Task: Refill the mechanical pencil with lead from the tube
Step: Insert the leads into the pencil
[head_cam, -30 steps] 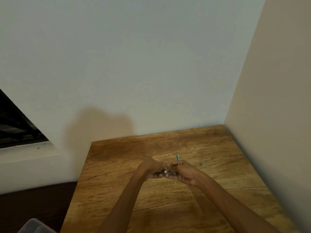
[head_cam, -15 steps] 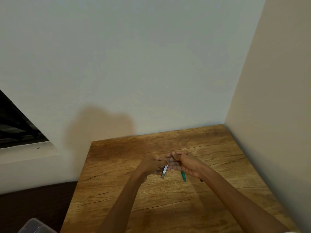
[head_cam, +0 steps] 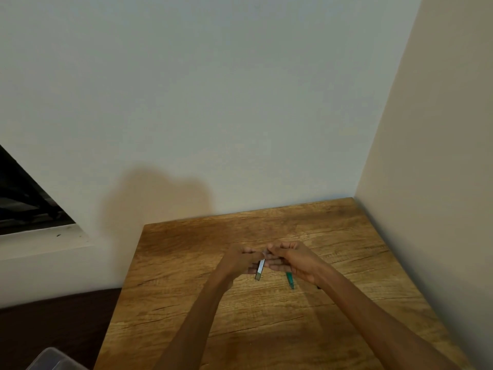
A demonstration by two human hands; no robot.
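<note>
My two hands meet over the middle of the wooden table (head_cam: 266, 329). My left hand (head_cam: 238, 261) pinches the top of a small clear lead tube (head_cam: 260, 269), which hangs down with its dark end toward me. My right hand (head_cam: 293, 259) has its fingertips at the tube's top end and holds a green mechanical pencil (head_cam: 289, 280) in its curled fingers. Only the pencil's lower part shows below the palm, pointing toward me. Any lead between the fingers is too small to see.
The table stands in a corner, with a pale wall behind and a beige wall (head_cam: 440, 182) along its right edge. A dark window opening (head_cam: 24, 206) is at the left. A clear plastic container (head_cam: 50, 360) sits below the table's near left corner.
A second ago the pencil's green end pointed up above my right hand; it now points down toward me. The lead tube has swung from hidden between the hands into view, hanging below my left fingers.
</note>
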